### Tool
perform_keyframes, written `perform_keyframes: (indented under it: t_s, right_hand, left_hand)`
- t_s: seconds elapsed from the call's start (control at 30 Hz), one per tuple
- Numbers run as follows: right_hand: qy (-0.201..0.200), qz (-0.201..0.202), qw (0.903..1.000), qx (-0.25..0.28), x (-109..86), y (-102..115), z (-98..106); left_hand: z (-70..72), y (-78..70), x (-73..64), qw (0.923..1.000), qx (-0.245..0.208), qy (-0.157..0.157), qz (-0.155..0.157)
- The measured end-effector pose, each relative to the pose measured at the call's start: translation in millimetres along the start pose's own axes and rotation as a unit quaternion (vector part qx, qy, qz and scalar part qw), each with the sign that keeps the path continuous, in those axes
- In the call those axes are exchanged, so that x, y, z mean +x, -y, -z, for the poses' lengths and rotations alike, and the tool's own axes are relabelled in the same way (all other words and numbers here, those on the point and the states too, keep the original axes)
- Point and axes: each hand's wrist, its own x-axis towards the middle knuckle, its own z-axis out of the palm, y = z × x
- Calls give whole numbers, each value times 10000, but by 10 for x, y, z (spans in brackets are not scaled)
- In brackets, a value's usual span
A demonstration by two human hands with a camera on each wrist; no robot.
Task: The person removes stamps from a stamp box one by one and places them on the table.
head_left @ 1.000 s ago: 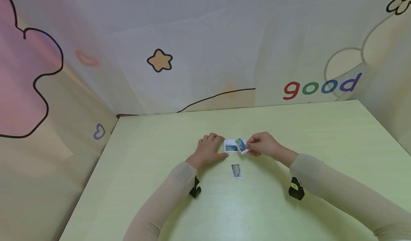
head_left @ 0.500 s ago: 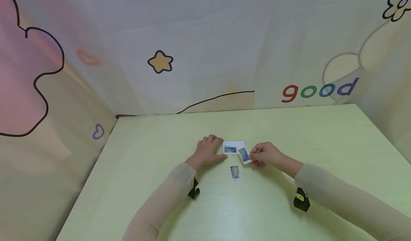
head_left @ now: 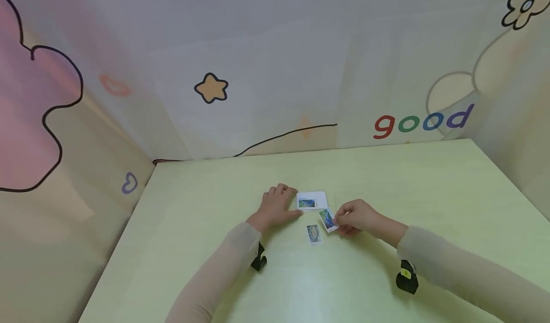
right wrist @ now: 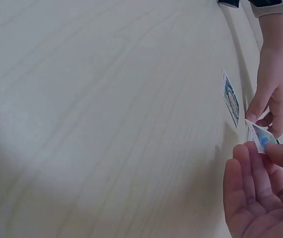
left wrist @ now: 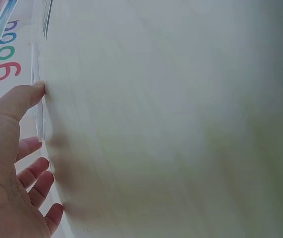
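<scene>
On the table lies a white rectangular card holder or stack (head_left: 321, 201), with a blue-green picture (head_left: 307, 203) on its left half. My left hand (head_left: 277, 206) rests at its left end, fingers spread, thumb and fingertips touching the corners. In the left wrist view, the thumb (left wrist: 30, 96) is extended against its thin edge. My right hand (head_left: 356, 216) pinches a small white-bordered picture card (head_left: 327, 219) between thumb and fingers, tilted, near the lower right corner of the white piece. In the right wrist view, the held card (right wrist: 261, 136) shows its blue-green face; the fingers partly cover it.
A second small picture card (head_left: 314, 234) with a grey oval design lies flat in front of the white piece. The pale green table (head_left: 206, 189) meets a printed cloth backdrop (head_left: 275, 74) at the back and sides. Both wrists carry black camera mounts.
My right hand has drawn the picture card off the white piece, toward me and slightly right, uncovering its right half. The left hand stays at the left end.
</scene>
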Motion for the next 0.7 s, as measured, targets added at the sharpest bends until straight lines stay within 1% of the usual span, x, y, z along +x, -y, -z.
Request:
perform_keyframes:
  t_s: [0.1, 0.27, 0.53, 0.7]
  right_hand:
    - [-81, -87, 9998, -148, 0, 6, 2]
    - [-258, -256, 9989, -303, -17, 6, -6]
    - [-237, -358, 9990, -115, -86, -50, -27]
    - [-166, -430, 9989, 113, -95, -93, -48]
  left_hand:
    - [17, 6, 5, 10000, 9, 23, 15]
    - [-3, 10, 19, 10000, -19, 41, 7]
    - [-12, -2, 9, 10000, -50, 23, -6]
    - [-4, -4, 3, 10000, -42, -2, 2]
